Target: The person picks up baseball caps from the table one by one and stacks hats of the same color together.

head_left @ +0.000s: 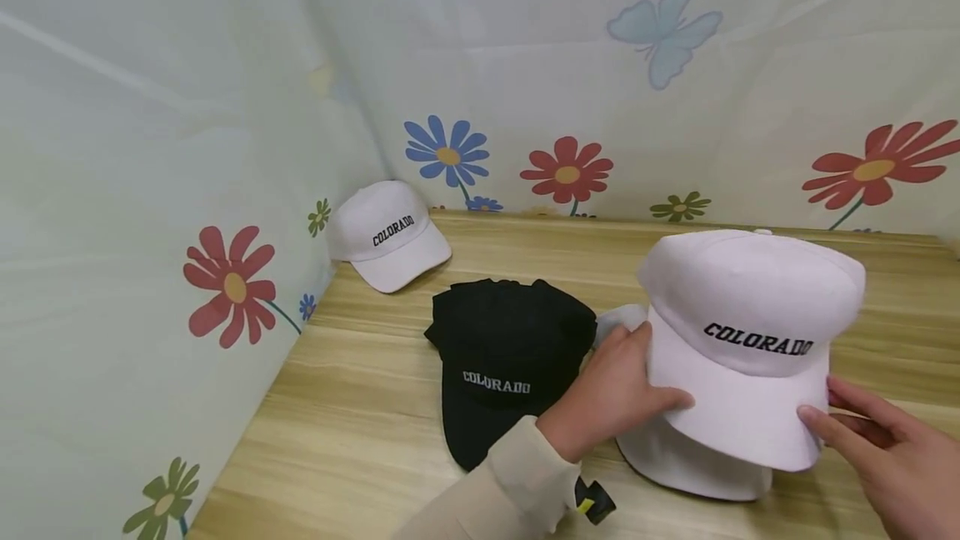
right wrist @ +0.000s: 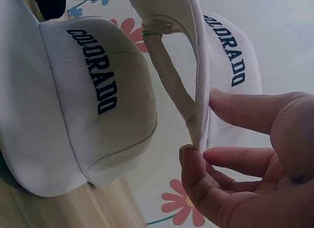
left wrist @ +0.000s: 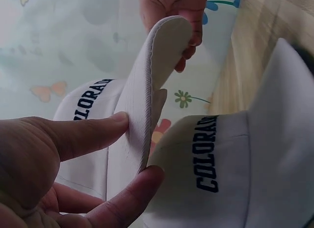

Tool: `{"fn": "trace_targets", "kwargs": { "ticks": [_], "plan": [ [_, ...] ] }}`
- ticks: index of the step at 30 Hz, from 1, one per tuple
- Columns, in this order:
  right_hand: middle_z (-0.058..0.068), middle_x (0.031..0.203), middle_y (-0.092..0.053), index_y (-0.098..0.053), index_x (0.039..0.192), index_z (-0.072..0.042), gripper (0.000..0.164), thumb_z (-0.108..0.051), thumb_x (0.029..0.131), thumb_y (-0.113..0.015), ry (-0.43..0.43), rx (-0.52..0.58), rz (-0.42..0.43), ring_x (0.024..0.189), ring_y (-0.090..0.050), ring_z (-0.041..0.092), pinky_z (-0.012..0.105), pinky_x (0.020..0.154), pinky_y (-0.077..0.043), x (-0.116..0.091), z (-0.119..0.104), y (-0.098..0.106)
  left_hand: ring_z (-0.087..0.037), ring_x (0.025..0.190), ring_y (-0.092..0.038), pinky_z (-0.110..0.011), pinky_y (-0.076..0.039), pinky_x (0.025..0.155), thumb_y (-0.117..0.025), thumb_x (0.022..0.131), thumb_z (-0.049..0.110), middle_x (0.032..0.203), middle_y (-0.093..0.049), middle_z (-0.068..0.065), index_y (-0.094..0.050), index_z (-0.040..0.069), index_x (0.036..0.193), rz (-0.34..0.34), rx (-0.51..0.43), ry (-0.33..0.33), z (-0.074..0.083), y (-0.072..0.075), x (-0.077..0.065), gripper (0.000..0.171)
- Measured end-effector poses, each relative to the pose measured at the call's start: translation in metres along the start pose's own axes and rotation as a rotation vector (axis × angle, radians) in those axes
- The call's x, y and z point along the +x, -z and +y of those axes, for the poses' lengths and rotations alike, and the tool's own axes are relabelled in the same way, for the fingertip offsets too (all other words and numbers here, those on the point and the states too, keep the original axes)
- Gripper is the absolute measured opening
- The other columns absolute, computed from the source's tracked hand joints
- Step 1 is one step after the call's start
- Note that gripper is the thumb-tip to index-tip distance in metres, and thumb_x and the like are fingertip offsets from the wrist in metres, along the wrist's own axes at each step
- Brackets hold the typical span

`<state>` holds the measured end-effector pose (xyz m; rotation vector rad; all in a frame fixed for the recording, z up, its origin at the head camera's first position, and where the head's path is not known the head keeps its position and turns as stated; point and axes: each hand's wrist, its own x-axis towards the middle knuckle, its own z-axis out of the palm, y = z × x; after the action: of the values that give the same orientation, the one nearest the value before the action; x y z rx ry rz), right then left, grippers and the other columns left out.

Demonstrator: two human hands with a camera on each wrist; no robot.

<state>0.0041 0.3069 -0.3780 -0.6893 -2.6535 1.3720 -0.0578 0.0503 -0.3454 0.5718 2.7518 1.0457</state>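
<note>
A white baseball cap (head_left: pixel 757 298) with black COLORADO lettering is held up by both hands at its brim. My left hand (head_left: pixel 611 390) pinches one side of the brim, thumb on top and fingers beneath, as the left wrist view shows. On the brim's other side my right hand (head_left: pixel 892 452) pinches the edge between thumb and fingers. Beneath it a second white cap (right wrist: pixel 105 66), also lettered COLORADO, rests on the wooden table, mostly covered in the head view. The held cap's back strap (right wrist: pixel 167 76) shows in the right wrist view.
Left of my left hand, a black COLORADO cap (head_left: pixel 510 340) lies on the wooden table (head_left: pixel 337 440), brim toward me. Another white cap (head_left: pixel 390 232) sits in the far left corner. Flower-printed fabric walls (head_left: pixel 510 73) enclose the table's left and back sides.
</note>
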Motion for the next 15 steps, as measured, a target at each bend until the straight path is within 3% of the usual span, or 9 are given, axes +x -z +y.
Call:
{"fn": "trace_targets", "kwargs": {
  "ticks": [6,8,10,13,15],
  "plan": [
    [-0.043,0.078,-0.041,-0.044,0.142,0.004,0.080,-0.046,0.085,-0.071,0.008,-0.073,-0.061,0.066,-0.049,-0.021,0.012,0.054,-0.045,0.004,0.001,-0.006,-0.006,0.101,-0.050,-0.018,-0.044,0.087,-0.075,0.079,0.050,0.111,-0.058,0.005,-0.049,0.012,0.136,-0.016,0.063,0.023,-0.010,-0.003,-0.008,0.073],
    [-0.029,0.083,-0.057,-0.044,0.142,0.004,0.081,-0.049,0.085,-0.069,-0.002,-0.115,-0.090,0.065,-0.048,-0.020,0.013,0.054,-0.045,0.005,-0.001,-0.007,-0.006,0.102,-0.050,-0.018,-0.044,0.088,-0.076,0.079,0.049,0.113,-0.058,0.005,-0.049,0.012,0.135,-0.019,0.054,0.037,-0.013,-0.005,-0.011,0.072],
    [-0.007,0.095,-0.069,-0.044,0.142,0.003,0.083,-0.052,0.085,-0.067,-0.009,-0.155,-0.122,0.065,-0.047,-0.019,0.014,0.054,-0.045,0.006,-0.002,-0.008,-0.006,0.102,-0.049,-0.017,-0.043,0.088,-0.076,0.079,0.048,0.113,-0.059,0.006,-0.050,0.013,0.133,-0.018,0.046,0.042,-0.015,-0.006,-0.012,0.070],
    [0.024,0.120,-0.063,-0.044,0.142,0.003,0.085,-0.057,0.085,-0.065,-0.010,-0.216,-0.169,0.065,-0.045,-0.018,0.016,0.054,-0.044,0.008,-0.002,-0.009,-0.005,0.102,-0.048,-0.016,-0.043,0.087,-0.078,0.079,0.046,0.112,-0.060,0.008,-0.051,0.013,0.132,-0.014,0.040,0.054,-0.018,-0.010,-0.014,0.068],
    [0.025,0.118,-0.064,-0.045,0.141,0.002,0.085,-0.058,0.085,-0.065,0.005,-0.236,-0.190,0.065,-0.044,-0.017,0.016,0.055,-0.043,0.009,0.001,-0.009,-0.005,0.103,-0.048,-0.016,-0.043,0.087,-0.078,0.078,0.045,0.110,-0.061,0.008,-0.053,0.013,0.130,-0.014,0.039,0.069,-0.020,-0.012,-0.015,0.066]
  ]
}}
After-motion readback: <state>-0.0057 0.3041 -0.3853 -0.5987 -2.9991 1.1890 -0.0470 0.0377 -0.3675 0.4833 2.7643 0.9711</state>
